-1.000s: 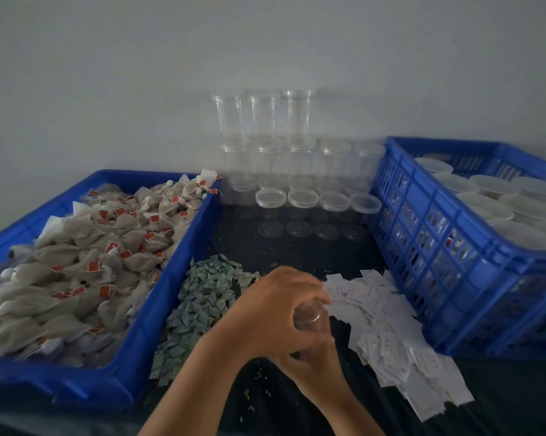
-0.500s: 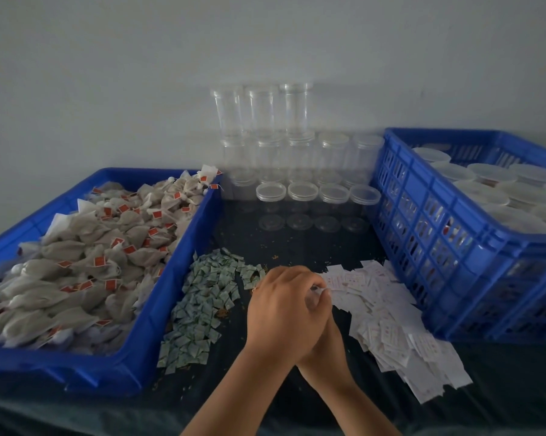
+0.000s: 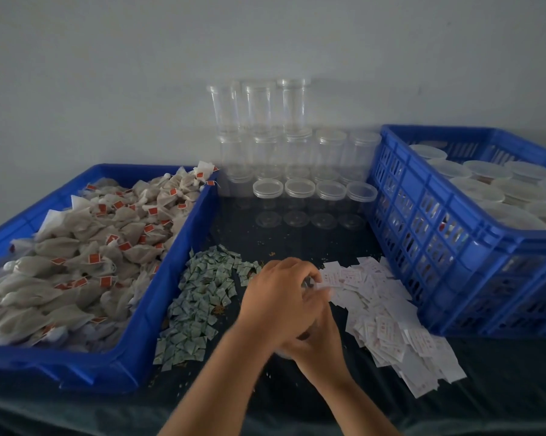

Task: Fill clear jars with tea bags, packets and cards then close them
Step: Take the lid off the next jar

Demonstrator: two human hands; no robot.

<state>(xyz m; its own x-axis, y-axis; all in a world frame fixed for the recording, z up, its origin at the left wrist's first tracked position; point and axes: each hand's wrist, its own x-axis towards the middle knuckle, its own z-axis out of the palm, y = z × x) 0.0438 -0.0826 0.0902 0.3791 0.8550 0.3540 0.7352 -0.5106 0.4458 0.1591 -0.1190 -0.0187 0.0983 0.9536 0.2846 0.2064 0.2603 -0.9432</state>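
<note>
Hands barely shifted | left hand [image 3: 279, 298] grip clasps jar [image 3: 309, 283] | right hand [image 3: 320, 339] grip holds jar

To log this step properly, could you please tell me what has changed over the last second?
The left hand has closed down over the small clear plastic jar, whose top showed a second ago; only a sliver shows now. The right hand keeps gripping it from below. The blue plastic crate of tea bags, the blue crate of lidded tubs, the green packets, white cards and empty clear jars stay put.
</note>
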